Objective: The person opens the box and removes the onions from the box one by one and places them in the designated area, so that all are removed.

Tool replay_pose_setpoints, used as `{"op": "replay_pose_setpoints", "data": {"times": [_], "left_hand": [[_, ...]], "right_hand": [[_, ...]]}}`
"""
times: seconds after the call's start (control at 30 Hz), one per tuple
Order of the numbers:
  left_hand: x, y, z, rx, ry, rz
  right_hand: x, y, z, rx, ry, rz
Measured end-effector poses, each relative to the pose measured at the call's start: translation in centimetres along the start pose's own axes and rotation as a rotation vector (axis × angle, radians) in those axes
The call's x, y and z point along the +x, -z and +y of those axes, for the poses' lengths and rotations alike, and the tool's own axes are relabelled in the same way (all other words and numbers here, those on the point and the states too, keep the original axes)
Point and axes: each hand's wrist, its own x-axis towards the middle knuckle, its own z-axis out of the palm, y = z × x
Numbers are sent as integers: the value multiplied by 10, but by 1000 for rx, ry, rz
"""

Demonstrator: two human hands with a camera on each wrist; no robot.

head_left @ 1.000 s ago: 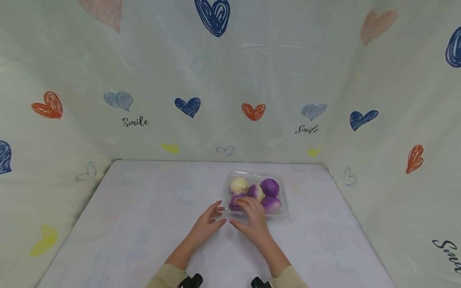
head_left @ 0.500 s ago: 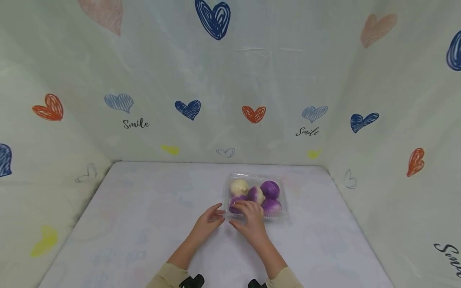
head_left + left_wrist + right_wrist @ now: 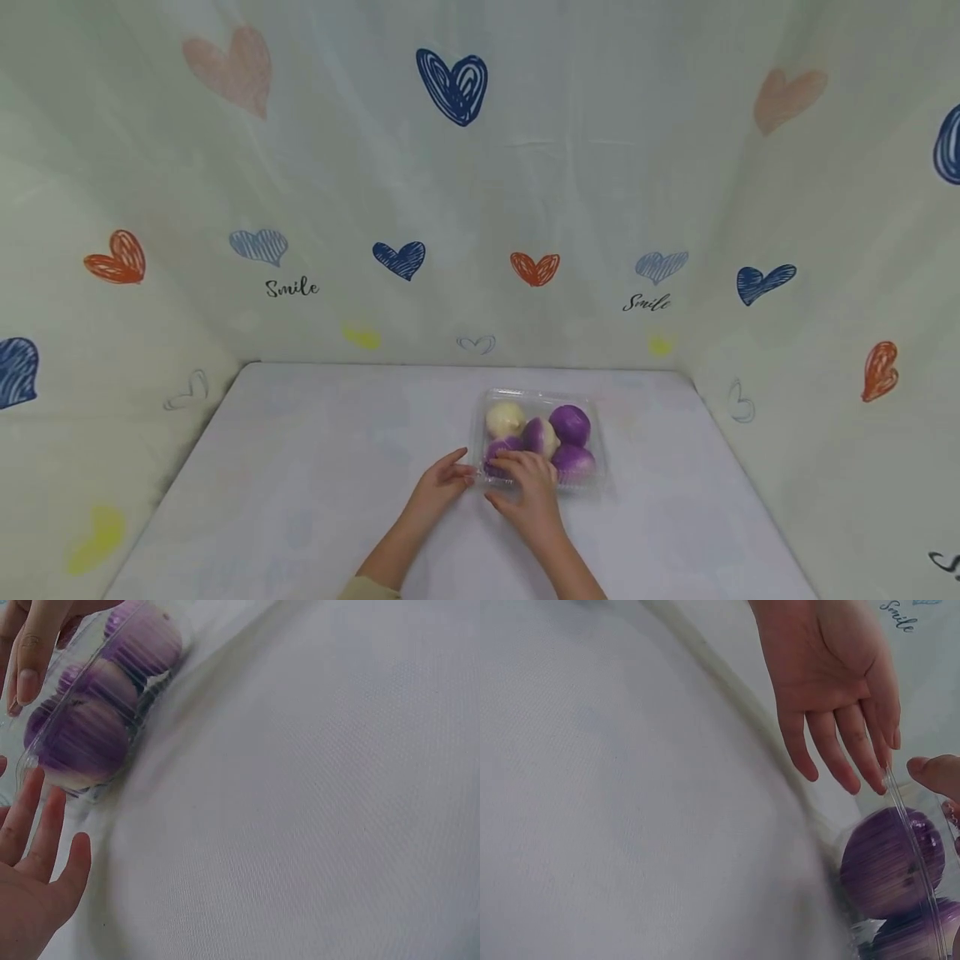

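A clear plastic clamshell box (image 3: 540, 394) lies on the table with several round purple-and-cream vegetables inside, which look like onions (image 3: 570, 426). Its lid is down over them. My left hand (image 3: 438, 486) is at the front left corner, fingers nearly straight, fingertips right at the rim in the right wrist view. My right hand (image 3: 531, 492) reaches over the front of the lid with bent fingers, thumb apart from them and in front of the box. In the left wrist view the ribbed front wall shows onions (image 3: 88, 742) behind it, below the right hand's fingers (image 3: 28, 684).
A white cloth-covered table (image 3: 337, 450) spreads around the box. Behind it and at both sides hangs a pale curtain (image 3: 585, 192) printed with hearts and the word Smile. The table's back edge runs just behind the box.
The head view has tilted up, so everything sits lower in it. My left fingers have come closer to the box corner. The right hand keeps its place over the lid's front.
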Motion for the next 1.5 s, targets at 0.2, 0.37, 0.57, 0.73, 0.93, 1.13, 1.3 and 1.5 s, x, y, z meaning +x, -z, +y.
{"op": "replay_pose_setpoints", "data": {"times": [0.2,0.37,0.57,0.73,0.93,1.13,1.3,1.5], "left_hand": [[-6,-4,-1,-15,-13,7],[-11,-2,-1,35,-15,25],[-16,1,-1,95,-25,33],[-22,5,1,74,-12,69],[-31,10,2,61,4,95],[-36,14,1,36,19,116],[-41,13,0,-14,77,150],[-46,10,-2,-96,125,135]], "right_hand": [[-10,1,0,40,34,28],[-11,0,0,63,93,49],[-12,-1,-2,79,118,55],[-12,-3,-6,93,139,58],[-13,-6,-15,108,151,50],[-13,-7,-20,107,162,38],[-14,-9,-20,102,189,19],[-19,-9,-21,92,210,21]]}}
